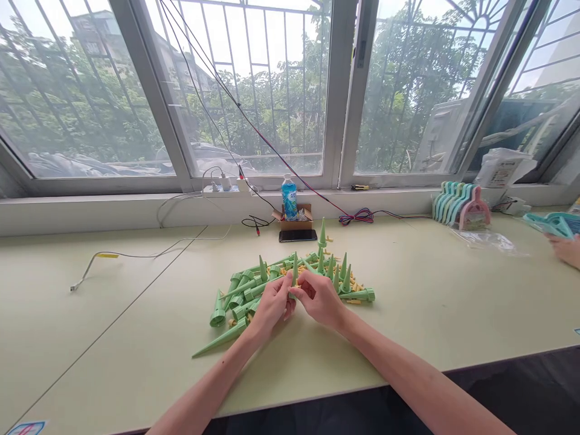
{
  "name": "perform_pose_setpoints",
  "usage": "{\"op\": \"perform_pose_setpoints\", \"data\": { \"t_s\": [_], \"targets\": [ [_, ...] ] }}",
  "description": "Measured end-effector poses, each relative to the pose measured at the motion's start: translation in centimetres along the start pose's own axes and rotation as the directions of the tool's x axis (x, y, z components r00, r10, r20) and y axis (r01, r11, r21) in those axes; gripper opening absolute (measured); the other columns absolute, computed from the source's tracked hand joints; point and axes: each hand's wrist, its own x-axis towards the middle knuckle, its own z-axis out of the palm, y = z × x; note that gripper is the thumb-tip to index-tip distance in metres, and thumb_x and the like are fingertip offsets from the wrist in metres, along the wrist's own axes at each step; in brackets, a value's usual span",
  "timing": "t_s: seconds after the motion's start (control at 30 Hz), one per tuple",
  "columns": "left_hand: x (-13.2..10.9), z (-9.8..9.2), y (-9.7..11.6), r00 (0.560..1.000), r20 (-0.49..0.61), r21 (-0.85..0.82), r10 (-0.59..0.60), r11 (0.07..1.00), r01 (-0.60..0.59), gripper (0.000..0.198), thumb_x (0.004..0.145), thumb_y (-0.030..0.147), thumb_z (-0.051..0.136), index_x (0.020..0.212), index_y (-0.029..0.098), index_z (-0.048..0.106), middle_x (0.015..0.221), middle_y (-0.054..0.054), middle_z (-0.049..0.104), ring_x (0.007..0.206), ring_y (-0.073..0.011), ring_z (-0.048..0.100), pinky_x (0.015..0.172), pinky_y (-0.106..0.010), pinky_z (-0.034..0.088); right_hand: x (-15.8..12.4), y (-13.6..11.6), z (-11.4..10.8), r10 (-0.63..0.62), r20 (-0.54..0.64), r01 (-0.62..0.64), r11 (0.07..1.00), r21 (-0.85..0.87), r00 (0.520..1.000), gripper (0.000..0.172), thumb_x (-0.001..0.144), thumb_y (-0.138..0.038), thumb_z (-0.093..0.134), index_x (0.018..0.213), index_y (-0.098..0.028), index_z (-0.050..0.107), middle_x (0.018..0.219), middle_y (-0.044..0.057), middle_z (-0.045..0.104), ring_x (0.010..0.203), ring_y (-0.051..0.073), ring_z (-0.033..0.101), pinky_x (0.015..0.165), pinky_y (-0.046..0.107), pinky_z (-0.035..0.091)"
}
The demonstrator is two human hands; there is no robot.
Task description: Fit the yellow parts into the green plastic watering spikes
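Note:
My left hand [273, 302] and my right hand [319, 298] meet over the pale green table [136, 338], fingers pinched together on one green plastic spike [294, 273] that stands up between them. Around and behind the hands lies a pile of green cone-shaped spikes [240, 296], some lying flat, some standing on end, mixed with small yellow parts [356, 286]. One long green spike [220, 339] lies apart at the pile's near left.
A water bottle [289, 197], a small cardboard box [296, 222] and a black phone [298, 235] sit at the window sill. Cables [357, 215] run along the back. Another person's hand [566, 249] holds teal items at far right, near stacked pastel scoops [460, 205].

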Motion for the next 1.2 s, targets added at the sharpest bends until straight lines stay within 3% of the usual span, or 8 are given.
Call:
{"op": "perform_pose_setpoints", "data": {
  "t_s": [0.87,1.2],
  "targets": [
    [-0.08,-0.02,0.27,1.000,-0.001,-0.013,-0.020,1.000,0.020,0.053,0.082,0.067,0.055,0.062,0.019,0.043,0.046,0.006,0.037,0.036,-0.0066,0.035,0.035,-0.019,0.027,0.00,-0.08,-0.03,-0.009,0.009,0.009,1.000,-0.028,1.000,0.023,0.090,-0.030,0.055,0.072,-0.022,0.043,0.059,-0.005,0.042,0.053,0.011,0.035,0.051,0.025,0.031],
    [-0.22,0.29,0.57,0.999,0.000,-0.112,-0.050,0.993,0.050,0.050,0.080,0.064,0.059,0.066,0.018,0.045,0.055,0.005,0.042,0.043,-0.0075,0.042,0.036,-0.019,0.035,0.22,-0.21,0.11,0.029,-0.041,-0.028,0.999,0.018,0.999,0.031,0.089,-0.039,0.060,0.069,-0.021,0.044,0.056,-0.006,0.041,0.052,0.011,0.034,0.049,0.025,0.030]
  ]
}}
